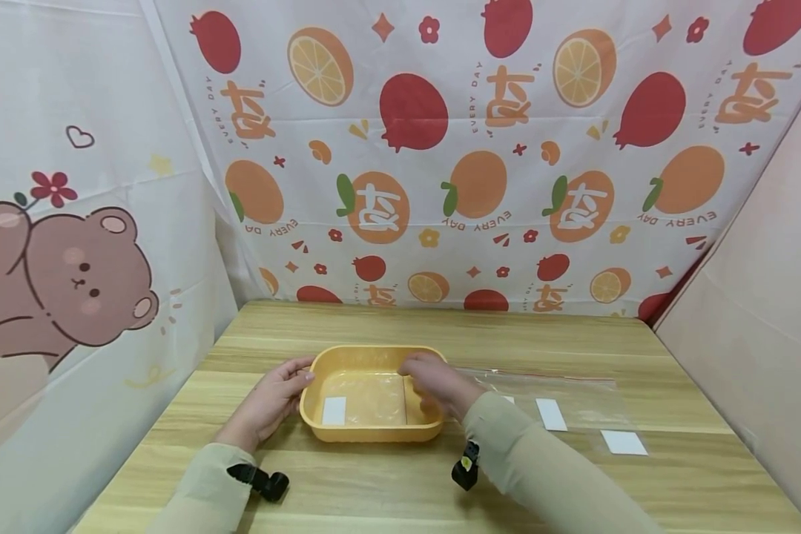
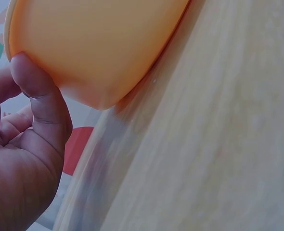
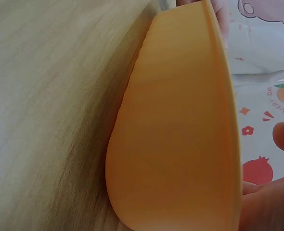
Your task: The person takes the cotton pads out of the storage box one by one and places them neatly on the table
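Observation:
A yellow plastic basin (image 1: pixel 374 434) with rounded corners stands on the wooden table. Inside it lies a clear zip bag (image 1: pixel 374 400) with a white label at its left end. My left hand (image 1: pixel 277 397) grips the basin's left end, the thumb against the rim in the left wrist view. Over the basin's right side is my right hand (image 1: pixel 440 382), its fingers reaching inside near the bag's zip edge. The right wrist view shows the thumb held apart from the fingers and nothing between them; the fingertips are hidden behind the basin wall (image 3: pixel 175 125).
More clear zip bags (image 1: pixel 574 397) with white labels lie flat on the table to the right, partly behind the right forearm. Patterned cloths (image 1: pixel 414 185) hang behind and at both sides of the wooden table (image 1: pixel 347 489).

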Available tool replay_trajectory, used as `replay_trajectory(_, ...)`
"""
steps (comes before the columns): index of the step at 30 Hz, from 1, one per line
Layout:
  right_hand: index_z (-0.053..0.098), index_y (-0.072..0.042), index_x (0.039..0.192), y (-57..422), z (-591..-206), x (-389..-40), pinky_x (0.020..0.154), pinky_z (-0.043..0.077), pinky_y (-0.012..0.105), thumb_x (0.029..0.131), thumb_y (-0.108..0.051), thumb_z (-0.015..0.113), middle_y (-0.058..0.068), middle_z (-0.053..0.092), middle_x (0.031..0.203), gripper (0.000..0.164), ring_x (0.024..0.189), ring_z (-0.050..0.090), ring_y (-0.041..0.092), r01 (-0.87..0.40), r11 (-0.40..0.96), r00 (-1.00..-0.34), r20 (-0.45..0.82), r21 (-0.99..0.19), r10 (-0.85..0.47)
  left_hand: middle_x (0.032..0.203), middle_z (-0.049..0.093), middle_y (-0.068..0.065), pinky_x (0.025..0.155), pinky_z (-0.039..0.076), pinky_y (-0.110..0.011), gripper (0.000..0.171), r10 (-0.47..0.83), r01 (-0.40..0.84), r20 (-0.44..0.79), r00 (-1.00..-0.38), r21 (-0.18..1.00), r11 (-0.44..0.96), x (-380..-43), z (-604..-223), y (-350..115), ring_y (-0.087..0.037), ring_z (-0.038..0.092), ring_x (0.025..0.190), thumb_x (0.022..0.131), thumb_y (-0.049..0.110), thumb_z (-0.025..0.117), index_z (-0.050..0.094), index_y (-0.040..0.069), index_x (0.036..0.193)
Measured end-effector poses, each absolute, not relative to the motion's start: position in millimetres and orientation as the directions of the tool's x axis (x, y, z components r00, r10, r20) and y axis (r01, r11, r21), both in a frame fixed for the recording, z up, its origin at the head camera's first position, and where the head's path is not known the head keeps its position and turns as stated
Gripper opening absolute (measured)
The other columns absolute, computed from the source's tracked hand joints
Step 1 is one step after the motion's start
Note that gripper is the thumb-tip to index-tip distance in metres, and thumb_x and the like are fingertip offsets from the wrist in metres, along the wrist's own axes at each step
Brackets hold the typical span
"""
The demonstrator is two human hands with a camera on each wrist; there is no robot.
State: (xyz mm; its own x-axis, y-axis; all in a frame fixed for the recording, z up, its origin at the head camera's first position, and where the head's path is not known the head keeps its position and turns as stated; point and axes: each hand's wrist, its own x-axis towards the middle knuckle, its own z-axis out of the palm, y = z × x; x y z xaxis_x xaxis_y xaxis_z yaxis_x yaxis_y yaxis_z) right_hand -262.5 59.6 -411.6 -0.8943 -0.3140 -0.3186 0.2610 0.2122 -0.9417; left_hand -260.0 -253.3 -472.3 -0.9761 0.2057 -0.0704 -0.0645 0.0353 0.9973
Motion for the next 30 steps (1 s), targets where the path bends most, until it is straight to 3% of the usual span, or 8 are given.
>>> replay_trajectory(5,0.042,0.002,0.147,58,-415,-264,0.101,0.036,0.072,0.095,-0.022,0.059,0.025,0.036,0.154,0.060,0.139,0.030,0.056,0.249,0.211,-0.896,-0.307,-0.945,-0.320,0.123,0.053,-0.021,0.072,0.058,-0.029,0.054,0.212,-0.061,-0.067,-0.975,0.998,0.033,-261,-472,-252,-0.020,0.063,0.098,0.107,0.018,0.052,0.034,-0.001,0.154)
replay_trajectory(15,0.038,0.002,0.151,54,-421,-265,0.095,0.048,0.057,0.096,-0.018,0.061,0.021,0.042,0.151,0.063,0.132,0.046,0.046,0.261,0.179,-0.908,-0.304,-0.949,-0.289,0.125,0.053,-0.024,0.075,0.058,-0.031,0.053,0.216,-0.058,-0.067,-0.974,0.997,0.046,-261,-472,-253,-0.021,0.063,0.100,0.108,0.017,0.051,0.034,-0.001,0.154)
replay_trajectory(30,0.045,0.010,0.144,40,-435,-268,0.076,0.058,0.044,0.092,-0.003,0.062,0.016,0.058,0.114,0.056,0.098,0.059,0.030,0.231,0.202,-0.904,-0.287,-0.952,-0.316,0.131,0.052,-0.026,0.081,0.059,-0.035,0.056,0.224,-0.059,-0.068,-0.972,0.997,0.048,-265,-474,-255,-0.023,0.063,0.108,0.108,0.019,0.052,0.032,-0.001,0.155)
